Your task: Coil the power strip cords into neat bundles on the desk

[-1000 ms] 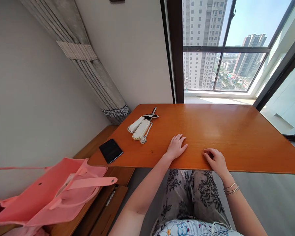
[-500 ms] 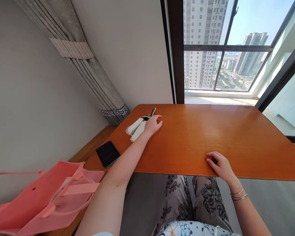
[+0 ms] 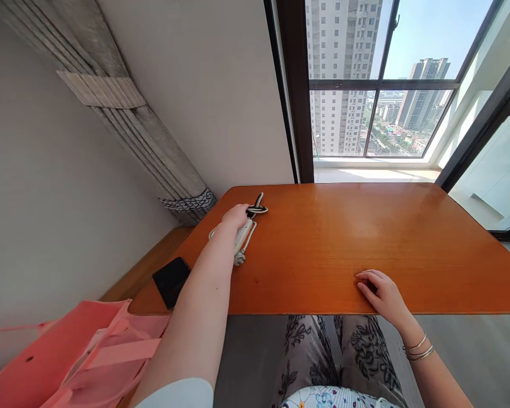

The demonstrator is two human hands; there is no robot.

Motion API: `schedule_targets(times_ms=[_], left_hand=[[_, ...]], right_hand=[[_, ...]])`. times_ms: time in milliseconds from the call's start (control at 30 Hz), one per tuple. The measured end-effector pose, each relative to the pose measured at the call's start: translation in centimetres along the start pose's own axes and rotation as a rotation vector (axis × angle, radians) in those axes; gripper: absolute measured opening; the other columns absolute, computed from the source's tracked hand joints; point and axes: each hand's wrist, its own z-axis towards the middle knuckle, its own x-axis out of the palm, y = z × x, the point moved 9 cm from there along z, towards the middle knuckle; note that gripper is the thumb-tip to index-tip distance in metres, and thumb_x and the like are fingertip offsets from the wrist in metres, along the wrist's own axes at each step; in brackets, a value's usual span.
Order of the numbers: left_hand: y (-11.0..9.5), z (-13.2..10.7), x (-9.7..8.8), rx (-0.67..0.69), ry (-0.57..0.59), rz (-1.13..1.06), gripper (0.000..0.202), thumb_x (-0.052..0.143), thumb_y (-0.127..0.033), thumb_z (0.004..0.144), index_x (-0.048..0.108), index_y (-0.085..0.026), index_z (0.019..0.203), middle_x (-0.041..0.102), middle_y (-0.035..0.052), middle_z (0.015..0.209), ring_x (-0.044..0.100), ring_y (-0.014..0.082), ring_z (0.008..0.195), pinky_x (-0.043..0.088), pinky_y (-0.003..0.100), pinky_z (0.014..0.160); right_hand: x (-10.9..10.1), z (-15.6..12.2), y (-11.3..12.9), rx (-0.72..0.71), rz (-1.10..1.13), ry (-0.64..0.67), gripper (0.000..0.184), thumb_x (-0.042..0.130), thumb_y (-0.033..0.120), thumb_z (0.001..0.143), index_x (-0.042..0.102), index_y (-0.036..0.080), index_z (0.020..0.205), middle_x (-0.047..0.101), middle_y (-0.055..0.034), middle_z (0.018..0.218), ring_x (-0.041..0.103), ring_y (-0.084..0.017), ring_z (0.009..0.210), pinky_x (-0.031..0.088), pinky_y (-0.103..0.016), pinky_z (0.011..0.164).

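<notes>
At the far left part of the table, my left hand (image 3: 237, 215) is closed over a white power strip (image 3: 243, 233), with the thumb by a bundled black and white cord (image 3: 257, 210). The forearm hides part of the strip and other white parts beside it. A pale plug (image 3: 239, 258) on a white cord lies at the strip's near end. My right hand (image 3: 382, 292) rests at the front edge, fingers loosely curved and apart from the thumb, holding nothing. A black tablet-like device (image 3: 170, 279) lies left of my forearm, partly covered by it.
The orange-brown wooden table (image 3: 323, 243) stretches toward a window (image 3: 378, 84). A pink bag (image 3: 80, 351) sits at the lower left, beside the table. A tied grey curtain (image 3: 148, 141) hangs by the left wall.
My left hand has moved left, from the right side of the white things onto them, and closed. The plug and its cord now show. The right hand stays put.
</notes>
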Motion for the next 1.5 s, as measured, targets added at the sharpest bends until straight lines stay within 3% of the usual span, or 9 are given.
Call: schedule_targets(times_ms=[167, 300, 367, 567, 700, 833, 967, 1167, 1500], left_hand=[[-1.0, -0.6, 0.1, 0.041, 0.087, 0.137, 0.038, 0.046, -0.022, 0.093, 0.067, -0.022, 0.125, 0.065, 0.0151, 0.135, 0.064, 0.034, 0.119, 0.051, 0.044, 0.095], [-4.1, -2.1, -0.1, 0.178, 0.151, 0.22, 0.032, 0.045, -0.028, 0.095, 0.068, -0.026, 0.117, 0.069, 0.0106, 0.128, 0.067, 0.0303, 0.113, 0.051, 0.037, 0.087], [-6.6, -3.2, -0.1, 0.237, 0.16, 0.223, 0.03, 0.045, -0.032, 0.096, 0.068, -0.028, 0.115, 0.072, 0.0078, 0.12, 0.067, 0.0279, 0.111, 0.05, 0.034, 0.085], [-17.5, -7.8, -0.8, 0.538, 0.134, 0.094, 0.028, 0.044, -0.033, 0.098, 0.068, -0.027, 0.111, 0.074, 0.0045, 0.11, 0.069, 0.0234, 0.099, 0.047, 0.03, 0.077], [-23.0, -9.7, -1.9, 0.593, 0.072, -0.055, 0.024, 0.046, -0.03, 0.099, 0.065, -0.024, 0.113, 0.073, 0.0059, 0.11, 0.068, 0.0237, 0.099, 0.048, 0.03, 0.079], [-26.4, -10.7, -1.3, 0.569, 0.023, -0.19, 0.022, 0.047, -0.03, 0.1, 0.064, -0.023, 0.11, 0.072, 0.008, 0.105, 0.068, 0.0245, 0.099, 0.048, 0.031, 0.082], [-27.9, -12.0, 1.4, 0.547, 0.079, -0.26, 0.018, 0.049, -0.028, 0.099, 0.065, -0.023, 0.107, 0.073, 0.0077, 0.099, 0.069, 0.0252, 0.096, 0.048, 0.031, 0.08], [-27.2, -13.3, 3.5, 0.472, 0.099, -0.393, 0.02, 0.049, -0.03, 0.099, 0.065, -0.021, 0.109, 0.075, 0.0112, 0.103, 0.07, 0.0284, 0.098, 0.047, 0.035, 0.079], [-27.4, -13.1, -0.5, 0.365, -0.07, -0.417, 0.033, 0.074, -0.045, 0.084, 0.06, -0.02, 0.102, 0.069, 0.0092, 0.105, 0.066, 0.0252, 0.095, 0.048, 0.034, 0.079]], right_hand=[[0.0, -0.1, 0.1, -0.007, -0.018, 0.005, 0.019, 0.054, 0.034, 0.099, 0.07, 0.024, 0.103, 0.074, -0.0068, 0.107, 0.069, -0.024, 0.099, 0.056, -0.039, 0.087], [0.0, 0.0, -0.1, -0.005, -0.014, 0.014, 0.019, 0.054, 0.035, 0.099, 0.07, 0.025, 0.103, 0.074, -0.0066, 0.107, 0.069, -0.024, 0.099, 0.056, -0.038, 0.086], [0.0, 0.1, -0.2, -0.004, -0.005, 0.02, 0.019, 0.054, 0.036, 0.099, 0.07, 0.025, 0.102, 0.074, -0.0066, 0.107, 0.069, -0.025, 0.099, 0.055, -0.039, 0.086], [0.1, 0.2, -0.5, 0.031, 0.058, 0.042, 0.022, 0.055, 0.037, 0.098, 0.071, 0.023, 0.102, 0.074, -0.0079, 0.103, 0.067, -0.024, 0.093, 0.055, -0.039, 0.084], [-0.2, 1.1, -1.0, 0.093, 0.13, -0.003, 0.025, 0.056, 0.039, 0.096, 0.07, 0.021, 0.106, 0.071, -0.0079, 0.096, 0.066, -0.021, 0.082, 0.055, -0.036, 0.074], [-0.9, 4.8, -1.0, 0.09, 0.204, -0.108, 0.034, 0.058, 0.044, 0.093, 0.067, 0.021, 0.116, 0.066, -0.0112, 0.117, 0.066, -0.023, 0.102, 0.057, -0.035, 0.081], [-1.9, 9.9, -1.8, 0.129, 0.237, -0.242, 0.04, 0.061, 0.043, 0.091, 0.064, 0.019, 0.123, 0.062, -0.0142, 0.129, 0.064, -0.025, 0.112, 0.056, -0.039, 0.089], [0.7, 15.7, -1.1, 0.185, 0.102, -0.044, 0.023, 0.07, 0.023, 0.085, 0.07, 0.017, 0.108, 0.071, -0.0122, 0.118, 0.065, -0.027, 0.114, 0.049, -0.041, 0.101], [3.6, 18.0, 0.5, 0.132, -0.022, -0.024, 0.008, 0.064, 0.02, 0.086, 0.064, 0.018, 0.094, 0.072, -0.0065, 0.096, 0.064, -0.02, 0.086, 0.047, -0.028, 0.074]])
